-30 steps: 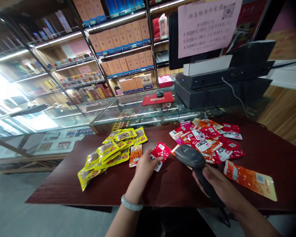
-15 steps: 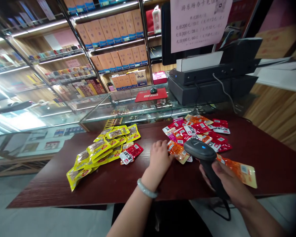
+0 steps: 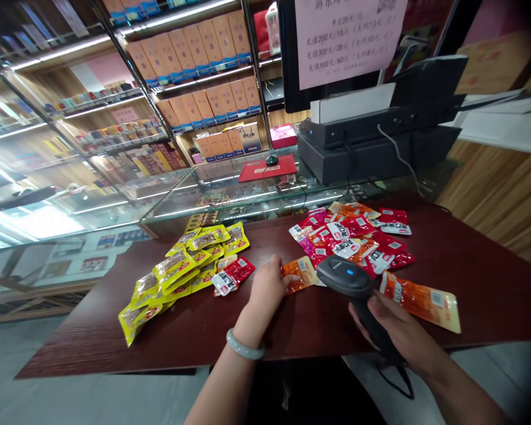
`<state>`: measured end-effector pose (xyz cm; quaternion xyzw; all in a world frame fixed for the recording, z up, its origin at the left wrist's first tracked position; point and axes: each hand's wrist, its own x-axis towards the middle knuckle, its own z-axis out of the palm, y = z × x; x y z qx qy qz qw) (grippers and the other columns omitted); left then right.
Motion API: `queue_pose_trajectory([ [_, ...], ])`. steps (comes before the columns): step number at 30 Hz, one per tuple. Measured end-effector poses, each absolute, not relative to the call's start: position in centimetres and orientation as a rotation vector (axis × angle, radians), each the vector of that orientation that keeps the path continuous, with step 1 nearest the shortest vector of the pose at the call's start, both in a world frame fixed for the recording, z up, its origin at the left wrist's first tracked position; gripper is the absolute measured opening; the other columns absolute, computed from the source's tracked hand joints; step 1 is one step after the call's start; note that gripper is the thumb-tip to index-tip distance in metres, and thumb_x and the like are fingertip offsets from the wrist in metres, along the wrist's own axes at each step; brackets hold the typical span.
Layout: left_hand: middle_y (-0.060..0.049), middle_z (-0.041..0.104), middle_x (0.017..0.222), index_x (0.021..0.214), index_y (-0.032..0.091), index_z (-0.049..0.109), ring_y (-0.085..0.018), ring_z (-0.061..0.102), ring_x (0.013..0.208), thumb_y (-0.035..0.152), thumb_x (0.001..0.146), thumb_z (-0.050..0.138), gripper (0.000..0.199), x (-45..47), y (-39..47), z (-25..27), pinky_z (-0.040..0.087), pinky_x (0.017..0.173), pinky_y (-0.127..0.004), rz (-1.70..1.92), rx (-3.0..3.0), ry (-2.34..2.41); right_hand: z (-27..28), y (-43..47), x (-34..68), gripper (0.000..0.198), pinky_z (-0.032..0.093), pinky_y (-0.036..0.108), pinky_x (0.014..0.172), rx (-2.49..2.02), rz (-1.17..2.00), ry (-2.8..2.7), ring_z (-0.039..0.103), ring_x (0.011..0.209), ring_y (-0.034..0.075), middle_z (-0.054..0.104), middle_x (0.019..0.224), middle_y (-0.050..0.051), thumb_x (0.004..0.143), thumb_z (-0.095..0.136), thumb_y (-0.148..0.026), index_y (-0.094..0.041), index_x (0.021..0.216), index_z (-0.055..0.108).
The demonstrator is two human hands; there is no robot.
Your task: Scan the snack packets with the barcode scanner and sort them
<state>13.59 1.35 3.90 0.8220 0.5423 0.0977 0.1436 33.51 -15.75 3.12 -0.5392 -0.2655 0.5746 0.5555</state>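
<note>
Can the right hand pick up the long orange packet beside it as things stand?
Probably not: the right hand grips the scanner. The long orange packet lies close beside that hand, its outer end uncovered, so the occupied grip looks like the only obstacle.

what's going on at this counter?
A person's left hand holds an orange packet; the right hand grips a scanner, its head beside that packet. Yellow packets lie to the left, with a red packet next to them. A mixed pile of red and orange ones lies beyond the scanner.
</note>
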Motion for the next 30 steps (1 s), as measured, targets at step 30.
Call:
queue_pose_trajectory([
  [30, -0.008, 0.068, 0.106, 0.105, 0.023, 0.065, -0.026, 0.061, 0.105, 0.046, 0.085, 0.063, 0.030, 12.5, 2.1, 4.6, 0.045, 0.093, -0.037, 0.677, 2.387, 1.592, 3.9, -15.3, 33.9, 0.054, 0.044, 0.018, 0.046, -1.303, 1.371, -0.800, 0.054, 0.054, 0.010, 0.062, 0.072, 0.001, 0.079, 0.067, -0.069, -0.019, 0.099, 0.068],
])
